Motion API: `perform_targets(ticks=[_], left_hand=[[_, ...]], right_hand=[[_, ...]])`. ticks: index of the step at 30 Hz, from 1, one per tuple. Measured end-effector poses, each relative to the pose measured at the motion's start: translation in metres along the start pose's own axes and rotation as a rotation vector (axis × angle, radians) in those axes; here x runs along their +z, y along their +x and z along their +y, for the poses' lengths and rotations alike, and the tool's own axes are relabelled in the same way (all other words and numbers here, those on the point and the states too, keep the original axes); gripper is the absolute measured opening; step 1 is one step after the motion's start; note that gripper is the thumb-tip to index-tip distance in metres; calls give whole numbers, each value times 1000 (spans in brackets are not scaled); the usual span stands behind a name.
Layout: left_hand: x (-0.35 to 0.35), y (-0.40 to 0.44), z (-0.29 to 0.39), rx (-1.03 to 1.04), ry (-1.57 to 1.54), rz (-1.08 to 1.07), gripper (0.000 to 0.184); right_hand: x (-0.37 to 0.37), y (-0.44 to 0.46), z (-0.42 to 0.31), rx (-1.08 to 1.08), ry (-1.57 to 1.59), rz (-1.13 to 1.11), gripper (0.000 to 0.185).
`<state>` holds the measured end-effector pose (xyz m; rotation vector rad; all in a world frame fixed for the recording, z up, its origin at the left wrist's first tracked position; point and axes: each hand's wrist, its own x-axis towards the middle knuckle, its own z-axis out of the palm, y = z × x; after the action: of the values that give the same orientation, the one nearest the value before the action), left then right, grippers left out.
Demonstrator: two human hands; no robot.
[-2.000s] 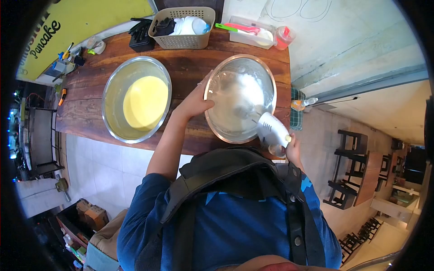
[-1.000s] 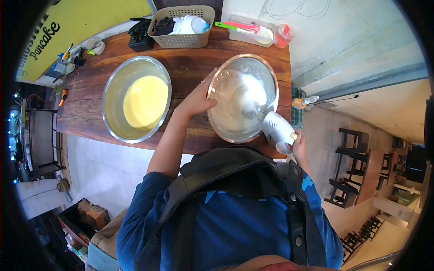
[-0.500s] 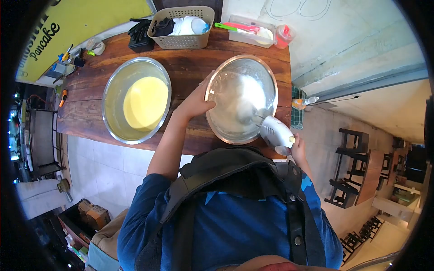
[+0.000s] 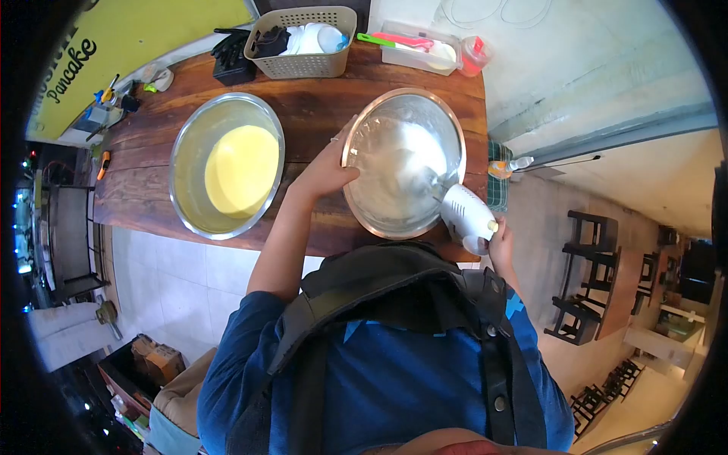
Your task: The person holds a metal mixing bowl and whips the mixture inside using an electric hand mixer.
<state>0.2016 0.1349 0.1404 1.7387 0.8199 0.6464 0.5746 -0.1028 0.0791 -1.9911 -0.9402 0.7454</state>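
Observation:
My left hand [image 4: 330,168] grips the left rim of a steel bowl [image 4: 364,208], thumb over the edge, fingers mostly hidden behind its wall. My right hand [image 4: 500,246] is closed round the handle end of a white hand mixer [image 4: 468,214] at the bowl's lower right. The mixer's beaters reach into the bowl, where a pale, glossy mixture [image 4: 402,167] is blurred around them. To the left, a second steel bowl [image 4: 187,189] holds smooth yellow batter [image 4: 243,171]; neither hand touches it.
Along the wooden table's [image 4: 318,98] back edge are a perforated basket [image 4: 303,64] with cloths, black gloves [image 4: 231,49] on a box, a clear tray [image 4: 402,57] with spatulas, and a red-filled container [image 4: 475,57]. An orange tool [image 4: 105,164] lies far left. Chairs [image 4: 591,231] stand right.
The mixer shifted right and up, back down, then slightly up again along the bowl's lower right rim, my right hand with it. The held bowl moved slightly; my left hand kept its grip.

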Motion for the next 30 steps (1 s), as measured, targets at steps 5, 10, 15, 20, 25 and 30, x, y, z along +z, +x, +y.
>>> perform_targets(ticks=[5,10,15,20,25,30], left_hand=[[-2,-2,5,2,38,8,93],[-6,-7,9,-20,-12,3,91],[-3,-8,5,11,32,40,89],[-4,-6,9,15,25,24,89],[-6,-11,15,-5,13,29,89],[-6,-14,17,-42,-34,41,88]], right_hand=[[2,3,23,88,15,-102,59],[-6,-6,15,72,12,-156,57],[4,0,-1,73,45,-29,56],[11,-4,-8,136,117,-212,55],[5,-8,3,40,7,-282,59],[-11,2,-7,-12,-128,-122,58]])
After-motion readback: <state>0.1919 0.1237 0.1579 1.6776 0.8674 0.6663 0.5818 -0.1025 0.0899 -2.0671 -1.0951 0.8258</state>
